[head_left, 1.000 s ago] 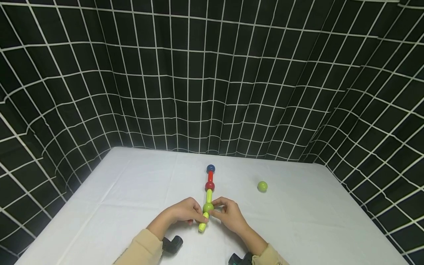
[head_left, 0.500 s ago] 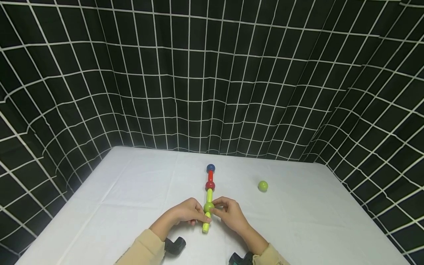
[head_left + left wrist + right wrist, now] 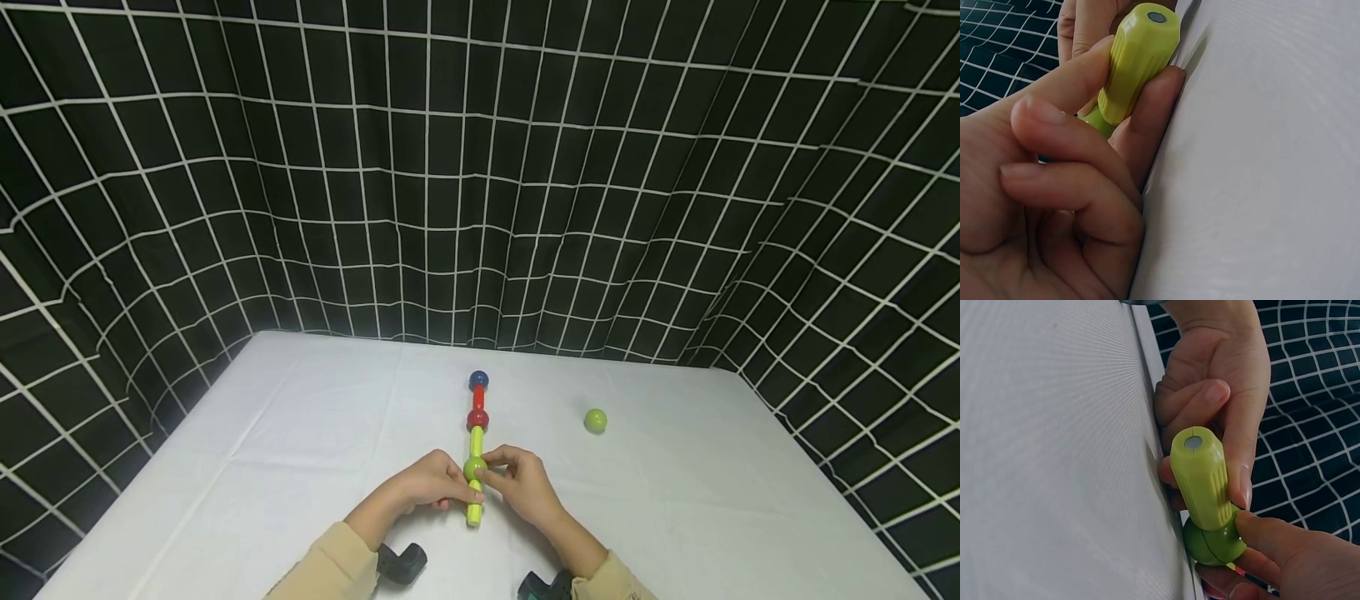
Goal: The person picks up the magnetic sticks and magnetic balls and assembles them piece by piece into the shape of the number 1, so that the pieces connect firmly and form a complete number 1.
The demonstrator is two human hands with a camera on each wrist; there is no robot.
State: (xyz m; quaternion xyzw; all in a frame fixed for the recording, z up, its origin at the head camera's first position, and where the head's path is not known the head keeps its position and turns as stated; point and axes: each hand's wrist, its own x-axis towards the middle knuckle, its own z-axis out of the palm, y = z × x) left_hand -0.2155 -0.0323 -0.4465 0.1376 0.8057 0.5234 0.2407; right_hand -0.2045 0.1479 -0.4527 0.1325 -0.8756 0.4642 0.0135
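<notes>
A chain of balls and rods lies on the white table, running away from me. At its far end sits a blue ball (image 3: 478, 380), joined by a red rod (image 3: 478, 398) to a red ball (image 3: 477, 419). A yellow rod (image 3: 476, 442) links that to a green ball (image 3: 475, 468). My right hand (image 3: 525, 492) pinches the green ball between thumb and fingers. My left hand (image 3: 431, 483) pinches the near yellow rod (image 3: 1200, 481), which touches the green ball; a grey disc shows in its free end.
A loose green ball (image 3: 596, 421) rests to the right on the white tablecloth (image 3: 712, 483). Dark wrist devices (image 3: 402, 564) sit at both wrists. Black cloth with a white grid (image 3: 480, 167) stands behind and at the sides.
My left hand has swung the near yellow rod rightward, so it now lines up with the chain. The green ball and chain have shifted slightly right, while my right hand stays on the ball.
</notes>
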